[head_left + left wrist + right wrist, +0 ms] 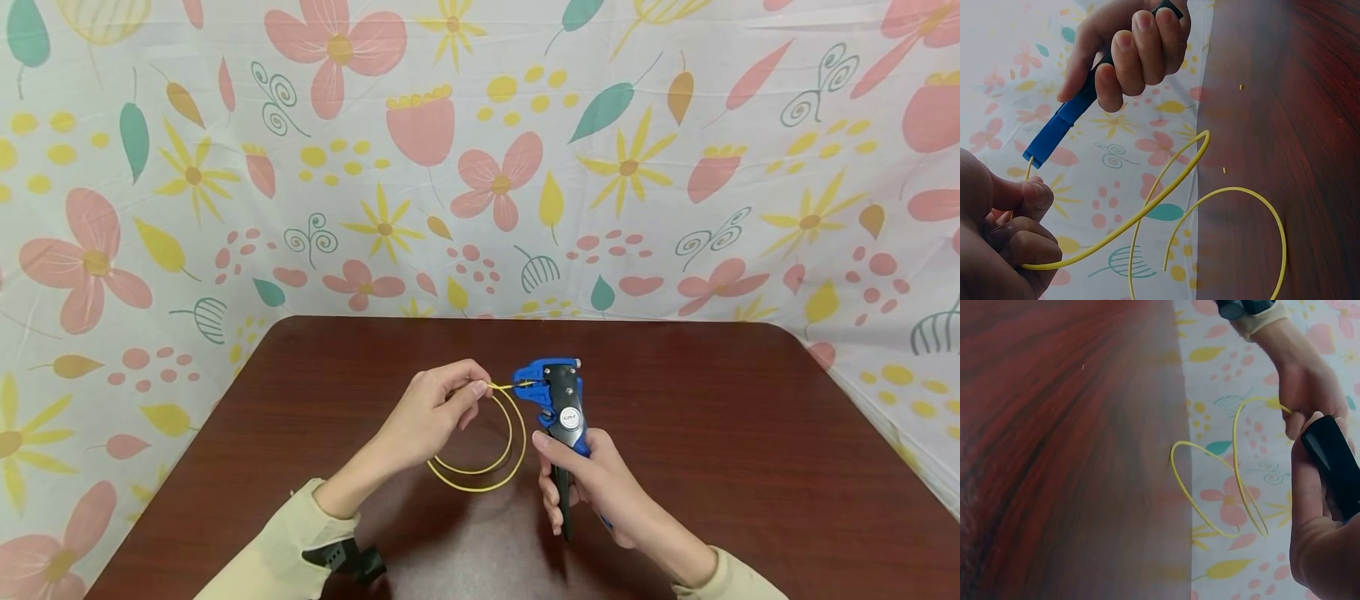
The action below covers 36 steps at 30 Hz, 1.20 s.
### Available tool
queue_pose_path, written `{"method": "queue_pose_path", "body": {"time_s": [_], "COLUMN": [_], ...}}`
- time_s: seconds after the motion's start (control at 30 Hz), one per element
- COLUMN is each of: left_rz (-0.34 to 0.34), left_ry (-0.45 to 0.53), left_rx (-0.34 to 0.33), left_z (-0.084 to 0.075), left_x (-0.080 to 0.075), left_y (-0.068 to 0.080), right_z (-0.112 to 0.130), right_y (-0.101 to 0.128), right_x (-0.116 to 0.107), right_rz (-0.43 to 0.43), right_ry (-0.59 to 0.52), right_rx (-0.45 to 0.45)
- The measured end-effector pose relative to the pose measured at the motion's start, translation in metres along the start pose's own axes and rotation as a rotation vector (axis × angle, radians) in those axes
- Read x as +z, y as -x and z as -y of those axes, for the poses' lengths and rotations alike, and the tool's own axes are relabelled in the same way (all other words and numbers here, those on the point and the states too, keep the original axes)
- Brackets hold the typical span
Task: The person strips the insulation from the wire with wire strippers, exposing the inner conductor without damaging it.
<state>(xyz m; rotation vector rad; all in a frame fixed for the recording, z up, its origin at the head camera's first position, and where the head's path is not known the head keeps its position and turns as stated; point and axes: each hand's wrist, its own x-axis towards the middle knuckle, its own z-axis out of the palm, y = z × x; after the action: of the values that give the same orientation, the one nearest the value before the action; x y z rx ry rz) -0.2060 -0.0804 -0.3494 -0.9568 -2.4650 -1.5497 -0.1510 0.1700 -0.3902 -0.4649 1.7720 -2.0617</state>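
My left hand [442,408] pinches a thin yellow wire [517,454] near one end between thumb and fingertips. The rest of that wire hangs in a loose coil below the hand. In my right hand [600,483] is a blue and black wire stripper [566,408], gripped by its handles with its head upward. The wire's end lies in the stripper's blue jaws, which point toward the left hand. From the left wrist view, the wire [1175,181] runs from the left fingers to the blue nose of the stripper [1054,134]. The right wrist view shows a black handle [1332,459] in the palm.
Below the hands is a dark red-brown wooden table [712,417]. Two tiny yellow bits [1241,87] lie on it in the left wrist view. A white cloth with flowers [480,167] hangs behind the far edge. A black device [345,557] is strapped at the left wrist.
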Motion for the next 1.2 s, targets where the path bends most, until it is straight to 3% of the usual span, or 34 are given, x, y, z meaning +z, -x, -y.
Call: {"method": "queue_pose_path", "body": {"time_s": [0.4,0.7,1.0,1.2], "left_rz": [0.005,0.008,0.010,0.009], "left_ry": [-0.003,-0.007,0.005,0.003], "left_rx": [-0.008,-0.008,-0.028,-0.037], "left_z": [-0.0012,-0.0008,0.0008,0.0003], "left_x": [-0.0007,-0.0012,-0.0011,-0.0012], "left_y": [-0.0005,0.0000,0.0002,0.0007], "right_z": [-0.0001,0.0024,0.0013,0.0009], "right_y": [0.0009,0.0032,0.0012,0.0010], "right_x": [0.0030,0.0018,0.0016,0.0016], "right_rz": [-0.072,0.011,-0.122,-0.134], "right_ry": [0.041,-0.097,0.071,0.083], "right_rx": [0.010,0.049,0.035,0.036]}}
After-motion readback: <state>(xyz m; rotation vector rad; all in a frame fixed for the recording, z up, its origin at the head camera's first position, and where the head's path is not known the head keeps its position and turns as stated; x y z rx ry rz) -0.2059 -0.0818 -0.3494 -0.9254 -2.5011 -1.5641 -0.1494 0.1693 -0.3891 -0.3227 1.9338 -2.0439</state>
